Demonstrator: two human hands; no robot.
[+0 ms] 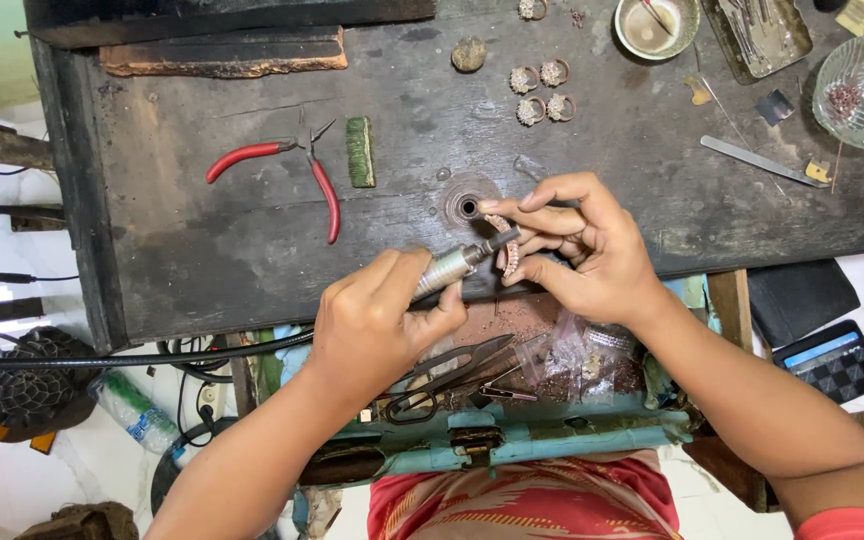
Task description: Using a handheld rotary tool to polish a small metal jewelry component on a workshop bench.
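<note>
Left hand (377,320) is closed around a ribbed silver rotary handpiece (452,268), its tip set against a small pale beaded ornament (508,255) pinched narrowly in the fingertips of the right hand (582,250), held just over the near edge of the dark scarred wooden bench (202,240), apparently for support. 4 similar ornaments (542,92) and red-handled pliers (292,170) lie apart; the ornament's form is largely hidden by fingers, and the open drawer (552,380) below holds indistinct clutter
</note>
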